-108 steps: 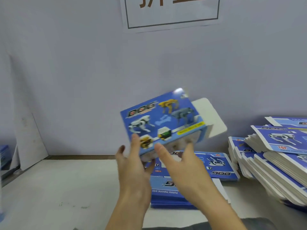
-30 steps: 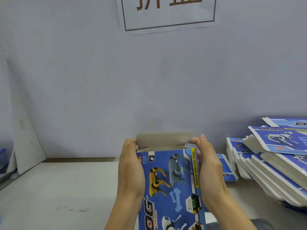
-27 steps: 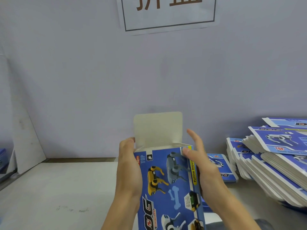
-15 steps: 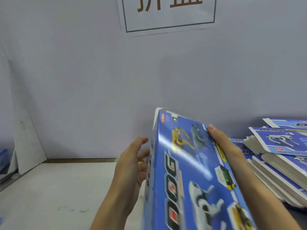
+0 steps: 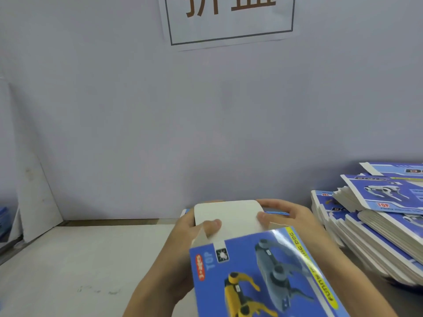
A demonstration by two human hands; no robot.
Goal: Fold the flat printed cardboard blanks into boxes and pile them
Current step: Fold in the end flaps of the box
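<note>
I hold a blue printed box [image 5: 258, 275] with robot-dog pictures, its long face towards me and its far end up. A plain white end flap [image 5: 229, 216] stands out from that end, bent towards me. My left hand [image 5: 183, 243] grips the flap's left side with the thumb on its white face. My right hand [image 5: 290, 220] grips the right side, thumb on the flap and fingers behind it. The box's near end runs out of view at the bottom.
A tall slanting stack of flat blue blanks [image 5: 380, 216] fills the right side of the white table [image 5: 68, 271]. A wall with a paper sign [image 5: 229, 17] rises straight ahead. A white board [image 5: 39, 197] leans at the left.
The box swung from a steep tilt back to face me. Both hands shifted to its far end and now pinch the white flap, which had been out of sight.
</note>
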